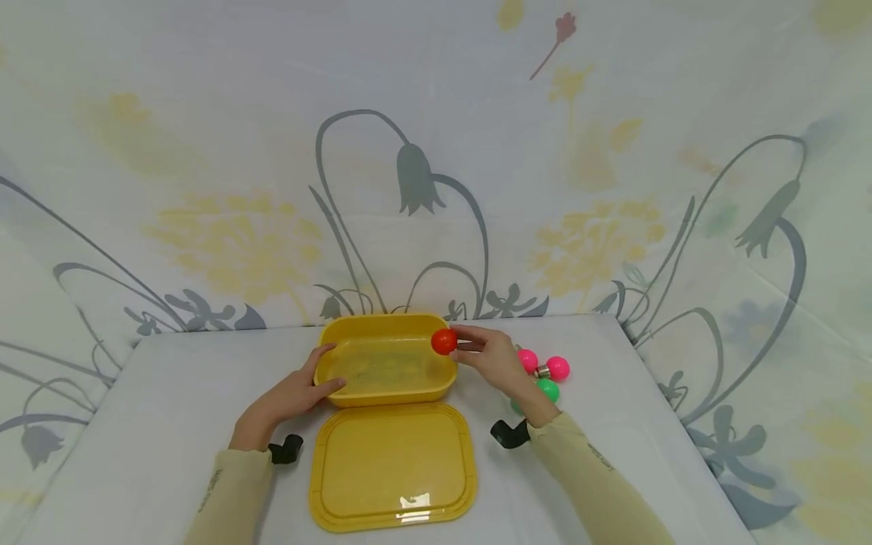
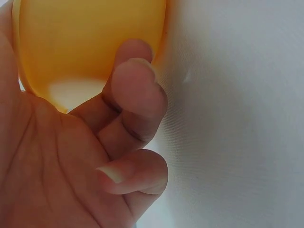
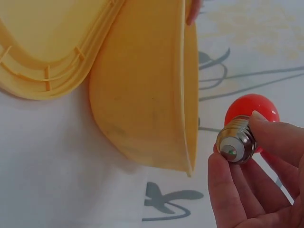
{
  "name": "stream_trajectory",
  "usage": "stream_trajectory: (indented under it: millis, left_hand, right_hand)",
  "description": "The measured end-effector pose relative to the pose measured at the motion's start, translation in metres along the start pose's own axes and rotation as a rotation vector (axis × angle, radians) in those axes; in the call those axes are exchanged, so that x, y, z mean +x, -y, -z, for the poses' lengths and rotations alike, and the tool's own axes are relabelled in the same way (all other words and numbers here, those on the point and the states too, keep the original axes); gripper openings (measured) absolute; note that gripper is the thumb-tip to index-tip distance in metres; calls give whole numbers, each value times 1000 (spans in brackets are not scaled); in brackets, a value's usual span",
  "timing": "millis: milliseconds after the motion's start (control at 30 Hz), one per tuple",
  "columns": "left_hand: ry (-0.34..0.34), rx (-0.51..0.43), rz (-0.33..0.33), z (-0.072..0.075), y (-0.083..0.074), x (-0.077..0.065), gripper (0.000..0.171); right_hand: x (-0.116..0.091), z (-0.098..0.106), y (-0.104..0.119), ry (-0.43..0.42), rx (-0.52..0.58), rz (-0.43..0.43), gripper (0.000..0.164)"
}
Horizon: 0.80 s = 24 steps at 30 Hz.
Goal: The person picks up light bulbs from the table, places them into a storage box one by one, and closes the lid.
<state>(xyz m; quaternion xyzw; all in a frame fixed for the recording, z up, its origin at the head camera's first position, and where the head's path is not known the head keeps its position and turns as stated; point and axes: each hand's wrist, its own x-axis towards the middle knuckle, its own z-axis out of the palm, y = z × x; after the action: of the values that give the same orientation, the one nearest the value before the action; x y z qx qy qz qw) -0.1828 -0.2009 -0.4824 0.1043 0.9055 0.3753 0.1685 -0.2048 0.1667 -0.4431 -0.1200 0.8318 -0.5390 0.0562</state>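
A red light bulb (image 1: 444, 341) with a metal screw base is pinched between the thumb and fingers of my right hand (image 1: 492, 362). In the head view it overlaps the right end of a yellow plastic box (image 1: 384, 397). The right wrist view shows the bulb (image 3: 251, 108) above the level of the box's rim, its base (image 3: 236, 139) turned toward the camera. My left hand (image 1: 289, 397) grips the box's left end, thumb over the near rim and fingers at the far side. In the left wrist view, the other fingers (image 2: 137, 90) curl beside the box wall.
A yellow lid (image 1: 393, 465) lies flat in front of the box. Pink bulbs (image 1: 558, 369) and green bulbs (image 1: 548, 390) lie on the white cloth to the right, partly hidden by my right wrist. A flower-patterned cloth (image 1: 415, 250) rises behind the table.
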Motion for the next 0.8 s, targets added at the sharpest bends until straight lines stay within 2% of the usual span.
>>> stream_trajectory:
  millis: [200,400,800]
  left_hand:
    - [13,-13,23,0,-1,-1,83]
    - [6,7,3,-1,0,-2,82]
    - [2,2,0,1,-1,-1,81]
  right_hand:
    - [10,-8,3,32,14,15,47]
    - [18,-16,6,74,23,44,44]
    - [31,-26,16,97,27,60,43]
